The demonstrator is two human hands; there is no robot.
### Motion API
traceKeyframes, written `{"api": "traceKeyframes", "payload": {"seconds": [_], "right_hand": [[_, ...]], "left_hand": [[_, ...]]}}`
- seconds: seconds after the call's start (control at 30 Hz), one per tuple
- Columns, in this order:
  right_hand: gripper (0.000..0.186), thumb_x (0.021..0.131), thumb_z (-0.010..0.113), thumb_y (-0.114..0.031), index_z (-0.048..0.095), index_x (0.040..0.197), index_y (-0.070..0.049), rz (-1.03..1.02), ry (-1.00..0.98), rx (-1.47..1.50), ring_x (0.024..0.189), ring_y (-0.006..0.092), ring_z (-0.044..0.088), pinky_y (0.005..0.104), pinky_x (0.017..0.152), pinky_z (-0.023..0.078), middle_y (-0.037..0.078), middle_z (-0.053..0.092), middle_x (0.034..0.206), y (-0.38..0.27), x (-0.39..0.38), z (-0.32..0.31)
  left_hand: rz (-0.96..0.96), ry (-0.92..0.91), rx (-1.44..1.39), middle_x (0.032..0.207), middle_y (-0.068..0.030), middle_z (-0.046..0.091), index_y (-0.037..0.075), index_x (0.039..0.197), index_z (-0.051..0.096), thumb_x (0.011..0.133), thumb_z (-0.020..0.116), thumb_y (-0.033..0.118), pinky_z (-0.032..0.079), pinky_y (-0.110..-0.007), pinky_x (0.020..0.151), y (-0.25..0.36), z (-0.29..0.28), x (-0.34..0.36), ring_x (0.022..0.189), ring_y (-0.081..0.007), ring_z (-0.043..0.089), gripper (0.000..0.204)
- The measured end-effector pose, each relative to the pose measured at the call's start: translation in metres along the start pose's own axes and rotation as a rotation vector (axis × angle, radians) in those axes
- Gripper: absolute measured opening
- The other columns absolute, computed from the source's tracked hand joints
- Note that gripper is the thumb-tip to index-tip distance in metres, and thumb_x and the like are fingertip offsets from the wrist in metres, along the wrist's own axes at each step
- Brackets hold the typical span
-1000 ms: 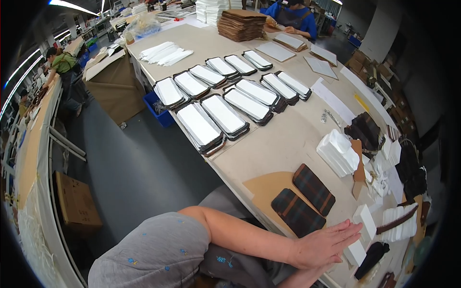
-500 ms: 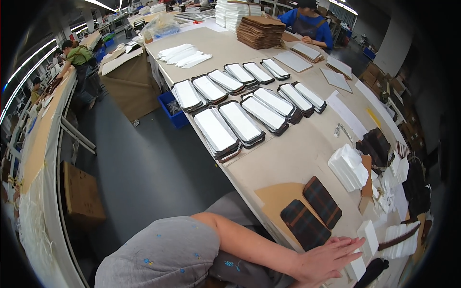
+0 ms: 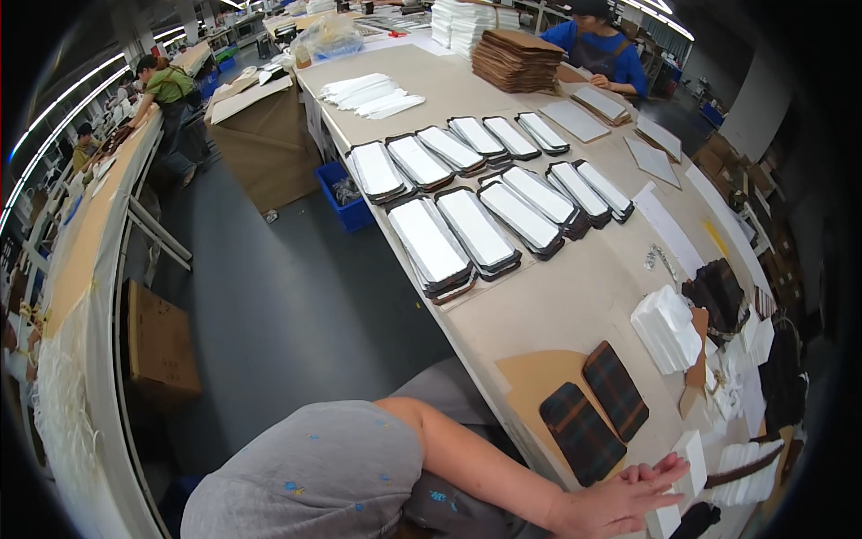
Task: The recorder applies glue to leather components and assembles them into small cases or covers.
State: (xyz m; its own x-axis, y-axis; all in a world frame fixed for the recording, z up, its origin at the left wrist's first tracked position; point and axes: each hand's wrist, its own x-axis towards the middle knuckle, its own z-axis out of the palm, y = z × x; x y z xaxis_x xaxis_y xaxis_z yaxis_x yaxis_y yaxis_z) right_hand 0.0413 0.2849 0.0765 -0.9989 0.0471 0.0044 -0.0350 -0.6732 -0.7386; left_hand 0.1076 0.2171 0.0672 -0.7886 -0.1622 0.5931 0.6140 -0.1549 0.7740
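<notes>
Left hand (image 3: 620,503) flat on table (image 3: 557,305), fingers (image 3: 660,472) extended and close together, tips touching small white card (image 3: 690,463) just right of two plaid pouches (image 3: 597,409); step looks like gathering cards; next needs a pinch; my right hand unseen.

On the table: 2 dark plaid pouches (image 3: 597,413) side by side, 11 stacks of dark-rimmed white trays (image 3: 476,193) in 2 rows, 1 tall pile of brown cardboard sheets (image 3: 516,58), 1 stack of white pads (image 3: 666,328), 1 hand (image 3: 620,499) flat at the edge.
</notes>
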Motion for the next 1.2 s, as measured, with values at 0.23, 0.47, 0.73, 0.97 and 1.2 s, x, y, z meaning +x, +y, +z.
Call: {"api": "traceKeyframes", "payload": {"seconds": [0.23, 0.47, 0.73, 0.97, 1.2], "right_hand": [[0.045, 0.105, 0.045, -0.033, 0.046, 0.139, -0.003, 0.011, -0.081, -0.187, 0.061, 0.0128, 0.049, 0.0277, 0.055, 0.043, 0.001, 0.056, 0.081, -0.003, -0.029, -0.009], [0.056, 0.102, 0.043, -0.041, 0.042, 0.143, -0.002, 0.059, -0.701, 0.453, 0.065, 0.0123, 0.053, 0.0248, 0.056, 0.044, 0.004, 0.06, 0.104, 0.034, 0.08, -0.146], [0.066, 0.101, 0.034, -0.045, 0.033, 0.153, -0.004, -0.172, -0.175, -0.795, 0.105, 0.0146, 0.055, 0.029, 0.086, 0.043, 0.009, 0.047, 0.15, 0.014, -0.023, -0.025], [0.054, 0.102, 0.051, -0.01, 0.031, 0.148, 0.009, -0.016, -0.291, -0.118, 0.13, 0.0265, 0.052, 0.0399, 0.111, 0.039, 0.021, 0.05, 0.143, 0.017, -0.023, 0.016], [0.044, 0.102, 0.052, -0.007, 0.041, 0.142, 0.006, -0.131, -0.241, -0.058, 0.129, 0.0266, 0.054, 0.0376, 0.11, 0.042, 0.022, 0.055, 0.137, 0.008, -0.021, 0.011]], "left_hand": [[0.31, -0.115, 0.454, 0.157, -0.0202, 0.034, 0.009, 0.138, 0.056, 0.098, 0.051, 0.033, 0.028, -0.039, 0.101, -0.011, -0.01, -0.007, 0.127, -0.0332, 0.04, 0.047], [0.353, -0.135, 0.451, 0.153, -0.0158, 0.041, 0.009, 0.141, 0.053, 0.093, 0.058, 0.034, 0.031, -0.041, 0.104, -0.014, -0.012, -0.009, 0.117, -0.0289, 0.045, 0.054], [-0.096, -0.241, 0.039, 0.161, -0.0161, 0.023, 0.0, 0.151, 0.033, 0.093, 0.05, 0.003, 0.02, -0.038, 0.118, 0.005, -0.029, 0.009, 0.149, -0.031, 0.022, 0.061], [-0.481, 0.113, -1.135, 0.161, -0.0126, 0.025, 0.006, 0.153, 0.027, 0.109, 0.029, 0.034, 0.018, -0.041, 0.124, 0.018, -0.077, 0.04, 0.15, -0.0244, 0.022, 0.053], [-0.644, 0.138, -1.28, 0.162, -0.0141, 0.022, 0.008, 0.154, 0.025, 0.109, 0.027, 0.036, 0.018, -0.04, 0.124, 0.011, -0.067, 0.044, 0.15, -0.0246, 0.023, 0.053]]}}
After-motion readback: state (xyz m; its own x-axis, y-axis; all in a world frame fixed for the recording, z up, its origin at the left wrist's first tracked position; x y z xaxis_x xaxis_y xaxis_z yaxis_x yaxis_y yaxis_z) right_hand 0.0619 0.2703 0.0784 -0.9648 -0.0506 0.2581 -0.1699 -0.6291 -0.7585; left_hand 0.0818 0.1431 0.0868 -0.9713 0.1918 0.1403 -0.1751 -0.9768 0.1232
